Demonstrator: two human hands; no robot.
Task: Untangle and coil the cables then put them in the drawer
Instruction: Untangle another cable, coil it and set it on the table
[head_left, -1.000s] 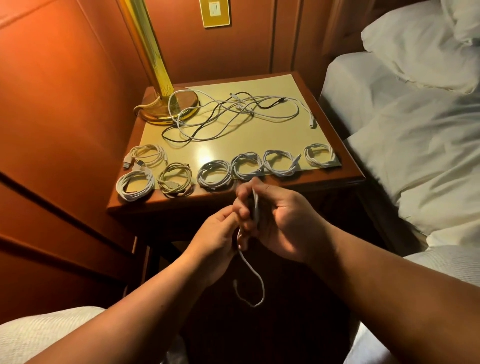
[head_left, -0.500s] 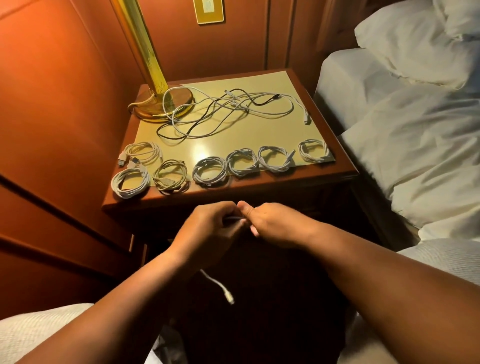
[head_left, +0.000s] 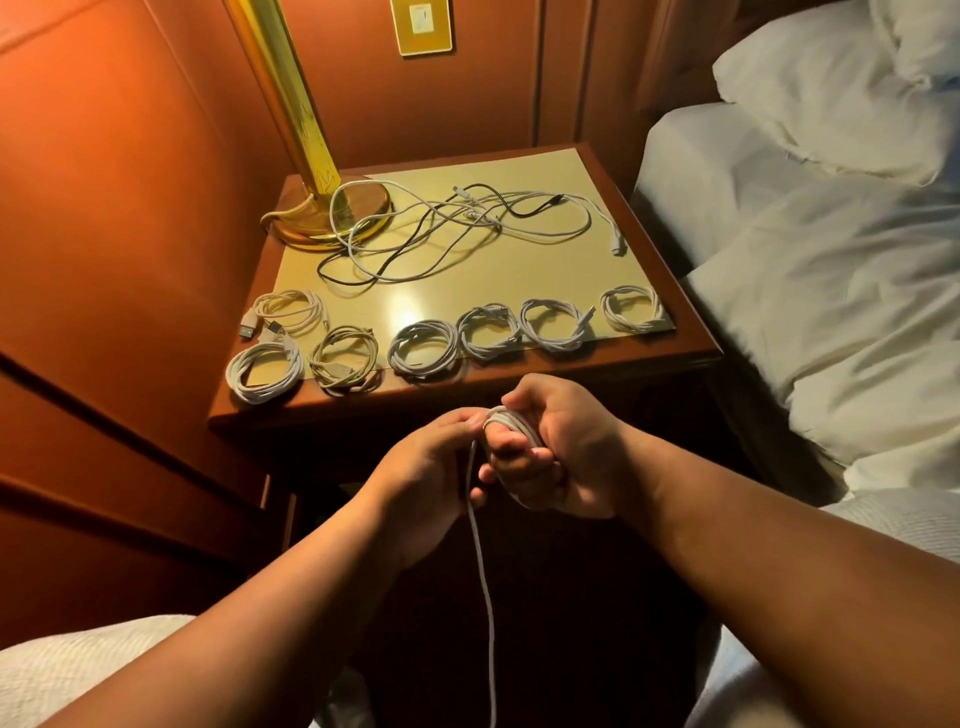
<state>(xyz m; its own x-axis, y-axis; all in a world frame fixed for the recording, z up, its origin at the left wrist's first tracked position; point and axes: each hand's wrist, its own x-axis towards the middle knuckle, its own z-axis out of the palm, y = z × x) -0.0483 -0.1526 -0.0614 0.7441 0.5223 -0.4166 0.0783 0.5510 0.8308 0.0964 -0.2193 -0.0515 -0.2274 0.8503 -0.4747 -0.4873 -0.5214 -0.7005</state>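
Wooden nightstand (head_left: 675, 358), right hand (head_left: 566, 457) gripping half-hidden white cable (head_left: 511, 423), tail cropped

A brass lamp (head_left: 332, 208) stands at the ten o'clock corner of the wooden desk (head_left: 670, 280), its round base on the pale mat (head_left: 519, 270). At twelve o'clock a brass wall plate (head_left: 422, 25) sits on the panelled wall. White bedding (head_left: 841, 249) fills the three o'clock side.
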